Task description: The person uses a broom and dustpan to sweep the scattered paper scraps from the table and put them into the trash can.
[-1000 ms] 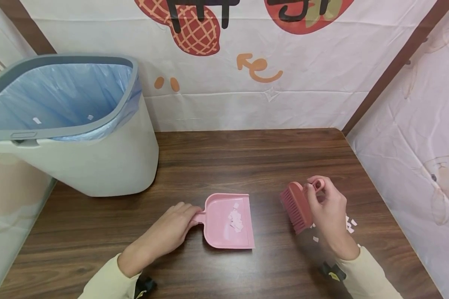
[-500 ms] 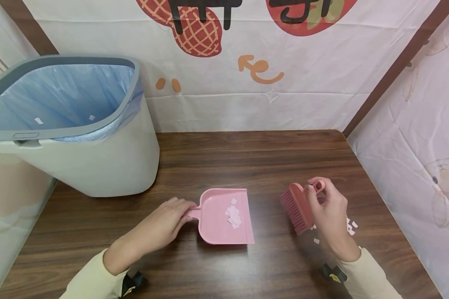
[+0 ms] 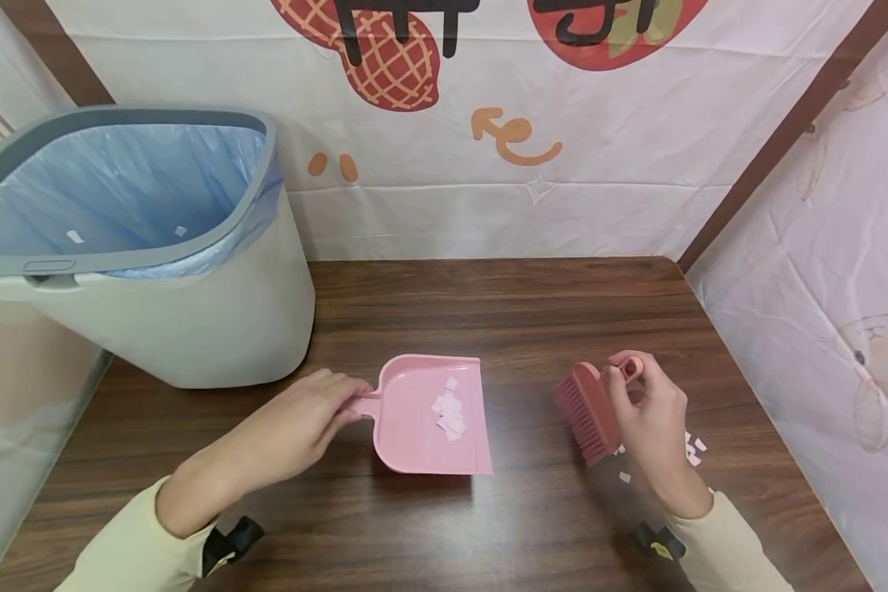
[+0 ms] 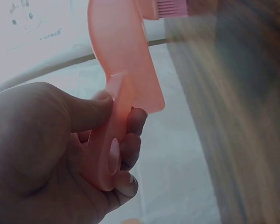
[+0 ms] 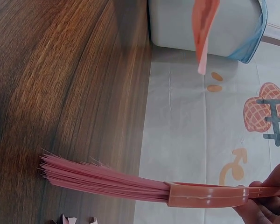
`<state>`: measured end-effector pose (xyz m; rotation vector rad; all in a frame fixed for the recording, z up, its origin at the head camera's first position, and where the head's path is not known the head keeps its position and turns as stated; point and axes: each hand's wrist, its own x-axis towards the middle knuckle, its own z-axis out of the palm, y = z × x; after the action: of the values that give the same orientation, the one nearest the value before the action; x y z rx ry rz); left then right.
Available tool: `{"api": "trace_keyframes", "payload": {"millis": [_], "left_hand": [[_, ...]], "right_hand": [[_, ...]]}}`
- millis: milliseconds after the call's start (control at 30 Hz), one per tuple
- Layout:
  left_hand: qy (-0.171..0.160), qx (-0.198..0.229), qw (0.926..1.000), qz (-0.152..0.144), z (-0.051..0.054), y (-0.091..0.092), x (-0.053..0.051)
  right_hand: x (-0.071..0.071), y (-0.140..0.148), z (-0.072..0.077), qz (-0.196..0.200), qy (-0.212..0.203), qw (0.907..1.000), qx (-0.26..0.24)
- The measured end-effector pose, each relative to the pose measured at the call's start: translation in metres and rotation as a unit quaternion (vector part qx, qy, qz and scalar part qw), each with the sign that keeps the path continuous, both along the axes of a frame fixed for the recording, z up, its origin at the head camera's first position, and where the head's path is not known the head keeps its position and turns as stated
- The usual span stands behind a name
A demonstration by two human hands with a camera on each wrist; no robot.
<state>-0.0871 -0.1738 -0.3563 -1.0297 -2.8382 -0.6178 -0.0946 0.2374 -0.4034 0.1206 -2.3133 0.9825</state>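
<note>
My left hand (image 3: pixel 299 419) grips the handle of a pink dustpan (image 3: pixel 410 423), which is held above the table with a shadow under its front edge. A small pile of white paper bits (image 3: pixel 450 415) lies in the pan. In the left wrist view, the thumb and curled fingers of my left hand (image 4: pixel 60 135) wrap the handle (image 4: pixel 100 154). My right hand (image 3: pixel 654 419) pinches the handle of a pink brush (image 3: pixel 588 411), its bristles turned to the left. The right wrist view shows the bristles (image 5: pixel 102 182) over the table and my right hand (image 5: pixel 270 200) at the handle.
A grey bin (image 3: pixel 222 329) with a blue liner (image 3: pixel 141 181) stands at the back left; a few white bits cling inside it. More paper bits (image 3: pixel 691 450) lie on the wooden table (image 3: pixel 488 312) beside my right hand. A printed cloth (image 3: pixel 429 197) hangs behind.
My left hand and the dustpan have moved left and slightly back, rising off the table with the bits inside. The right hand and brush have stayed almost still.
</note>
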Motion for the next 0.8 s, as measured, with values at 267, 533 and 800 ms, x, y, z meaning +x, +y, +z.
{"api": "trace_keyframes", "payload": {"millis": [267,533,800], "left_hand": [[-0.018,0.012,0.9998,-0.003,0.027,-0.008,0.001],[-0.016,0.008,0.9998,-0.011,0.051,-0.015,-0.001],[0.028,0.013,0.9991,-0.028,0.077,-0.026,-0.007]], "right_hand": [[0.000,0.000,-0.001,-0.001,0.001,1.0000,0.001],[0.000,0.001,-0.001,-0.003,0.000,1.0000,0.002],[-0.002,0.001,-0.001,-0.001,0.004,1.0000,0.000]]}}
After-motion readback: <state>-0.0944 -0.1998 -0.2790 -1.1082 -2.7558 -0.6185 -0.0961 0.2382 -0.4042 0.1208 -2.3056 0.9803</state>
